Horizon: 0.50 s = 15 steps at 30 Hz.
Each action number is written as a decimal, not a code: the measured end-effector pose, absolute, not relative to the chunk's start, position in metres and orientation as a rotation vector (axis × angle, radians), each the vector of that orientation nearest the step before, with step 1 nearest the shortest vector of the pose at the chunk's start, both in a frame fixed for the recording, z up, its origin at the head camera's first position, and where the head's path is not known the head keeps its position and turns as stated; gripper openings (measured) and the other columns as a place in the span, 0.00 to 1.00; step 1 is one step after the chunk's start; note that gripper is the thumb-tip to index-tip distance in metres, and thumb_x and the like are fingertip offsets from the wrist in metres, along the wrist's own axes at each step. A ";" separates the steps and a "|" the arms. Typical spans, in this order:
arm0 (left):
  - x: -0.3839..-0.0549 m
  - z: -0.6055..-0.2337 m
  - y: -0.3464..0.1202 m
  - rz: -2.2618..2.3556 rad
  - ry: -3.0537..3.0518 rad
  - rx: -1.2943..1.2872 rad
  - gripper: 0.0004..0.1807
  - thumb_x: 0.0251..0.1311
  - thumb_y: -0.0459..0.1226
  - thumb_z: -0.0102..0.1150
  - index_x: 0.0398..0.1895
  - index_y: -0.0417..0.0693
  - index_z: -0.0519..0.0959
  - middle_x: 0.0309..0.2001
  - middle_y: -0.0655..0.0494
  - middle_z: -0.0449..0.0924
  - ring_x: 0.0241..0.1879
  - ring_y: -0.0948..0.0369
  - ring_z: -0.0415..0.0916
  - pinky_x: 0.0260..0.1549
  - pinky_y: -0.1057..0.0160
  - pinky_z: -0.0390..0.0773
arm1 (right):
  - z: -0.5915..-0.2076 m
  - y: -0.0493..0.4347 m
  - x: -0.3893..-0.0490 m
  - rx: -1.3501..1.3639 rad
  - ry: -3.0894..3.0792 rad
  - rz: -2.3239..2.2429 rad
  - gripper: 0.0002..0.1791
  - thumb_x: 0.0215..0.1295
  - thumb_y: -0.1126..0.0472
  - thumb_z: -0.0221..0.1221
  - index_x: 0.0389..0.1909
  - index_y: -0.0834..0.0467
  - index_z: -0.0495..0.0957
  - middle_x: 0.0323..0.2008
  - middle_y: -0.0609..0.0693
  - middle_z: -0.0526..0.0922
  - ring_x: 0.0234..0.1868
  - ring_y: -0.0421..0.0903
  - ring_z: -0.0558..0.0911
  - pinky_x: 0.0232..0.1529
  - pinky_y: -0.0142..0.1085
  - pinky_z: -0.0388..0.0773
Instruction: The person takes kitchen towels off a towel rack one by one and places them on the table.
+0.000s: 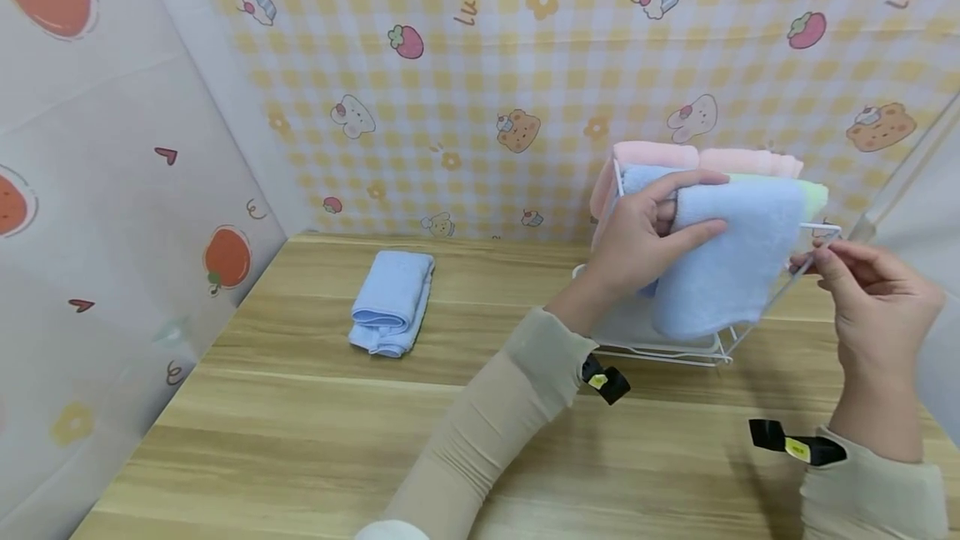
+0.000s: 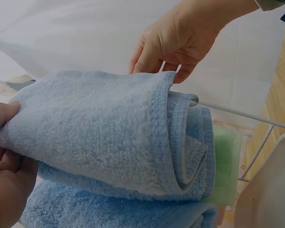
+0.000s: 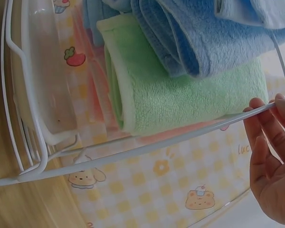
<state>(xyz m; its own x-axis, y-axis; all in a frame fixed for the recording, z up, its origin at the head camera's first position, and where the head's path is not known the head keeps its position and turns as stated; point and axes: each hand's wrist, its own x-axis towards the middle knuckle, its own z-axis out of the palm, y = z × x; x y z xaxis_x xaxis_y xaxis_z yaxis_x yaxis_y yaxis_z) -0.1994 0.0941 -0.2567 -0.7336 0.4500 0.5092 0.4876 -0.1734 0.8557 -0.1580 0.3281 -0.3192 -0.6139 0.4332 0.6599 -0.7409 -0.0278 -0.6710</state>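
Note:
A white wire rack (image 3: 133, 154) stands at the right of the table in the head view, with towels hung over its bars. My left hand (image 1: 637, 232) holds the front light-blue towel (image 1: 738, 265) by its upper left edge, thumb in front and fingers behind. In the left wrist view that towel (image 2: 90, 128) shows several folded layers at one edge. My right hand (image 1: 877, 298) pinches the rack's right side wire between thumb and fingers. Behind the front towel hang another blue towel (image 2: 104, 211), a light-green towel (image 3: 185, 95) and pink towels (image 1: 652, 154).
A folded light-blue towel (image 1: 393, 290) lies on the wooden table (image 1: 300, 440), left of the rack. Beneath the hung towels, a white tray (image 2: 270, 190) sits in the rack's base. A yellow checked cloth (image 1: 465, 90) covers the wall right behind the rack.

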 end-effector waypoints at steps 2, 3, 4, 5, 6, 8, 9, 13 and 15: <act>-0.200 -0.256 0.092 -2.121 -1.975 -1.136 0.24 0.62 0.28 0.64 0.61 0.44 0.74 0.37 0.36 0.87 0.29 0.68 0.83 0.32 0.67 0.86 | -0.319 0.330 -0.157 0.307 -1.436 1.753 0.10 0.58 0.79 0.62 0.38 0.84 0.78 0.28 0.52 0.90 0.27 0.40 0.87 0.28 0.23 0.78; -0.201 -0.256 0.090 -2.138 -1.954 -1.140 0.24 0.61 0.27 0.64 0.61 0.43 0.74 0.38 0.35 0.86 0.29 0.67 0.83 0.33 0.67 0.86 | -0.319 0.331 -0.157 0.291 -1.443 1.761 0.09 0.58 0.79 0.63 0.38 0.83 0.79 0.28 0.51 0.90 0.27 0.40 0.87 0.28 0.22 0.78; -0.201 -0.256 0.089 -2.161 -1.929 -1.145 0.24 0.61 0.26 0.64 0.61 0.42 0.74 0.38 0.34 0.86 0.30 0.67 0.83 0.34 0.66 0.86 | -0.319 0.331 -0.157 0.278 -1.445 1.774 0.08 0.58 0.79 0.63 0.38 0.82 0.80 0.28 0.51 0.90 0.27 0.40 0.87 0.28 0.22 0.78; -0.202 -0.256 0.088 -2.190 -1.896 -1.149 0.24 0.61 0.25 0.63 0.61 0.41 0.73 0.38 0.33 0.85 0.31 0.66 0.84 0.35 0.65 0.86 | -0.319 0.332 -0.156 0.264 -1.456 1.777 0.08 0.58 0.79 0.63 0.38 0.81 0.81 0.29 0.50 0.90 0.27 0.39 0.87 0.29 0.21 0.78; -0.202 -0.256 0.087 -2.194 -1.873 -1.148 0.24 0.60 0.25 0.63 0.60 0.40 0.74 0.37 0.32 0.85 0.30 0.64 0.84 0.35 0.65 0.86 | -0.319 0.332 -0.157 0.262 -1.462 1.777 0.08 0.58 0.79 0.63 0.38 0.80 0.81 0.29 0.50 0.90 0.27 0.39 0.87 0.28 0.21 0.78; -0.204 -0.254 0.084 -2.184 -1.837 -1.136 0.24 0.60 0.24 0.64 0.60 0.39 0.74 0.35 0.31 0.85 0.30 0.61 0.85 0.35 0.65 0.86 | -0.320 0.333 -0.157 0.271 -1.462 1.789 0.08 0.58 0.79 0.62 0.38 0.80 0.81 0.29 0.50 0.90 0.28 0.40 0.87 0.28 0.21 0.78; -0.204 -0.252 0.084 -2.176 -1.826 -1.124 0.24 0.59 0.24 0.64 0.59 0.39 0.74 0.37 0.32 0.85 0.31 0.61 0.85 0.35 0.65 0.86 | -0.320 0.332 -0.157 0.290 -1.449 1.801 0.08 0.58 0.80 0.62 0.38 0.81 0.80 0.29 0.51 0.90 0.28 0.40 0.87 0.28 0.22 0.78; -0.201 -0.244 0.079 -2.206 -1.765 -1.099 0.24 0.59 0.23 0.63 0.59 0.37 0.74 0.49 0.38 0.82 0.37 0.61 0.85 0.38 0.65 0.86 | -0.320 0.329 -0.159 0.343 -1.403 1.802 0.10 0.58 0.81 0.61 0.38 0.86 0.77 0.27 0.53 0.89 0.27 0.42 0.88 0.27 0.23 0.77; -0.198 -0.240 0.077 -2.245 -1.744 -1.089 0.24 0.59 0.22 0.63 0.59 0.37 0.74 0.54 0.41 0.77 0.40 0.63 0.84 0.40 0.65 0.86 | -0.320 0.328 -0.159 0.353 -1.391 1.783 0.12 0.58 0.80 0.62 0.38 0.88 0.75 0.27 0.54 0.89 0.26 0.42 0.88 0.27 0.23 0.77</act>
